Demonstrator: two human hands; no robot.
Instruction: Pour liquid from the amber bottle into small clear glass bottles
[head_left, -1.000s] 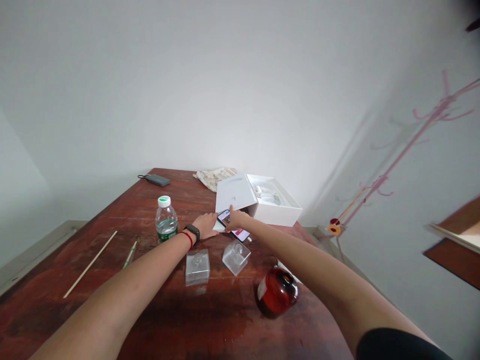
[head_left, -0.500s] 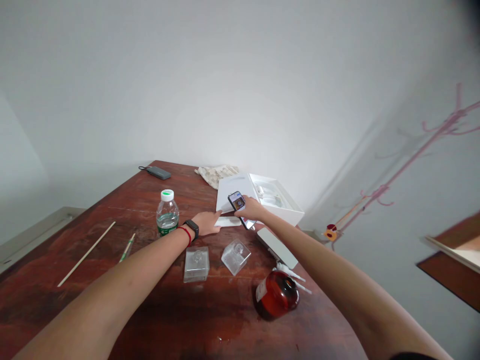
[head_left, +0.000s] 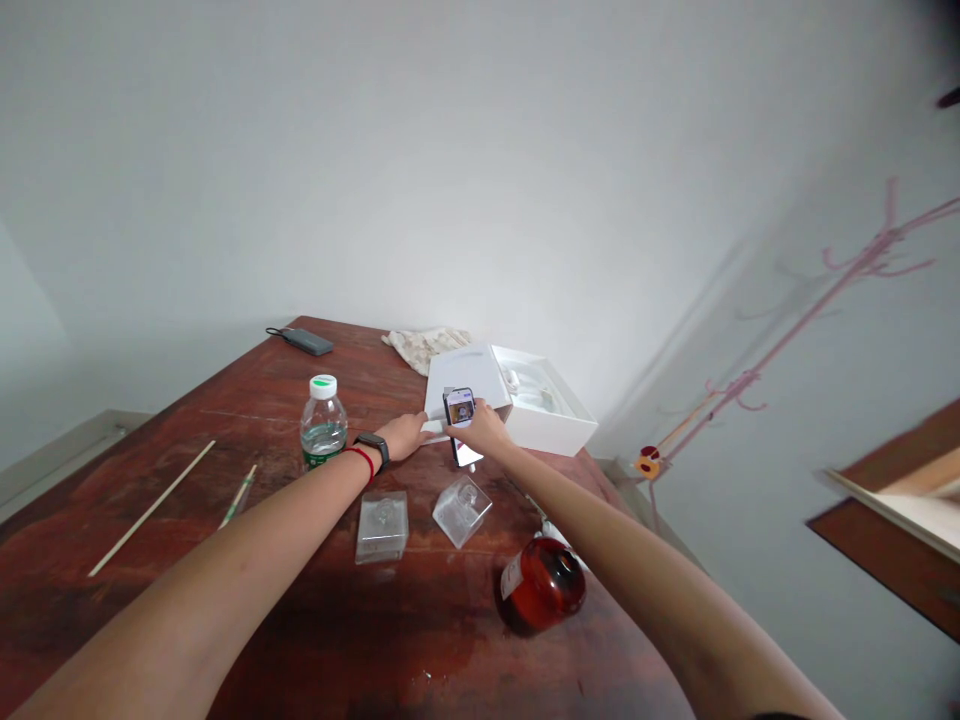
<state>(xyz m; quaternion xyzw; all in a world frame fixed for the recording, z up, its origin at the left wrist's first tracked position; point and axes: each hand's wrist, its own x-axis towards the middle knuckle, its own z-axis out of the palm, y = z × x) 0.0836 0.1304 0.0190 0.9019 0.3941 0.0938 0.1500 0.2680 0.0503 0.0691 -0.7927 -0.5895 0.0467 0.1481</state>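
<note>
My left hand [head_left: 403, 437], with a black watch and red cord at the wrist, is closed on the end of a white flat piece [head_left: 433, 428]. This lies against the near edge of a white box lid [head_left: 466, 368]. A smartphone [head_left: 463, 410] with a lit screen is in my right hand [head_left: 484, 432], upright in front of the lid; the thumb crosses its screen. Behind that hand stands the open white box [head_left: 559, 425] with pale contents. Nearer to me lie two clear plastic blocks [head_left: 382, 527] [head_left: 462, 510].
An amber bottle [head_left: 541, 585] and a white pump top [head_left: 555, 532] are beside my right forearm. Left of my left hand stand a water bottle [head_left: 324, 425], a wooden stick [head_left: 154, 508] and wrapped chopsticks [head_left: 238, 497]. A grey power bank [head_left: 309, 341] and a cloth [head_left: 424, 346] lie farther back.
The phone in my right hand has turned more upright and moved left, closer to my left hand. The lid's right side wall now shows. The whole view has shifted slightly.
</note>
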